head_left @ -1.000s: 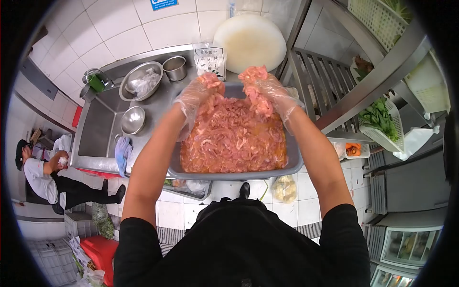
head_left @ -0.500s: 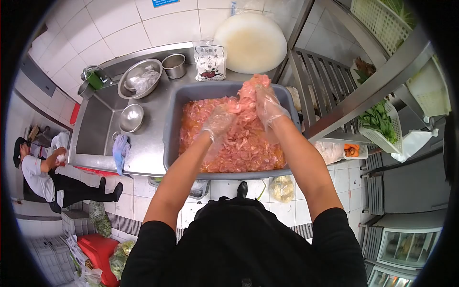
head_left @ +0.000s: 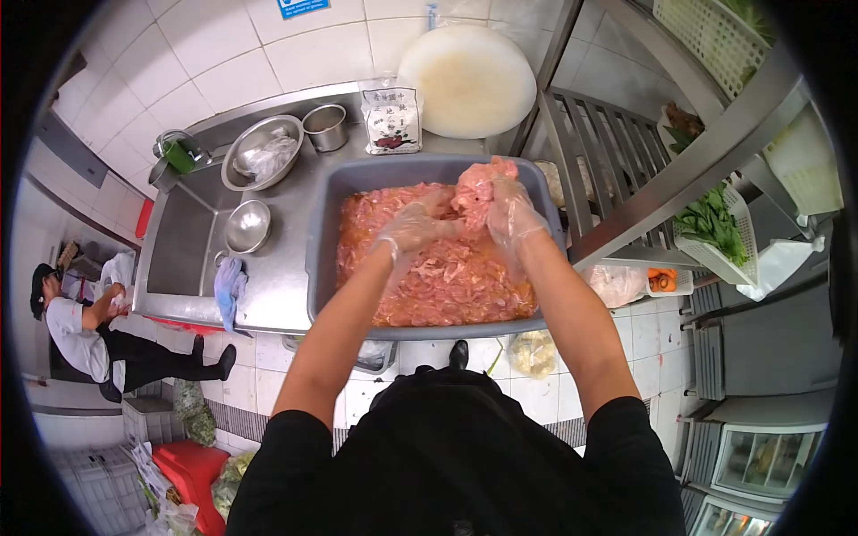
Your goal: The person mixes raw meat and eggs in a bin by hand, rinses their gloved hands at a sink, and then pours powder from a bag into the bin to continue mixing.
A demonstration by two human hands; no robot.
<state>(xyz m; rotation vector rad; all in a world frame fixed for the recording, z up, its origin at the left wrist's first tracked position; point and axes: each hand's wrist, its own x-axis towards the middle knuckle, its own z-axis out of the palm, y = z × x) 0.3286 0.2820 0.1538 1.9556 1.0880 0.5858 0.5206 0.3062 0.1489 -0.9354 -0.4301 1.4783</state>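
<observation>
Now, meat clump (head_left: pixel 475 183) btwn both hands' fingers (head_left: pixel 500 201), above tub (head_left: pixel 322 223)

Print on the packet (head_left: pixel 391 119) too small to read, blue sign (head_left: pixel 294 7) cut off at top edge

Both gloved hands, left hand (head_left: pixel 413 229) and right hand (head_left: pixel 511 213), lower, together on meat (head_left: pixel 447 268).

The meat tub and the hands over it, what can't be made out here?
Head view only:
- Tub bottom: covered by the sliced meat.
- Left hand and right hand fingertips: buried in a lifted clump of meat.
- Printed bag: text too small to read.
- Blue wall sign: cut off by the top edge.
</observation>
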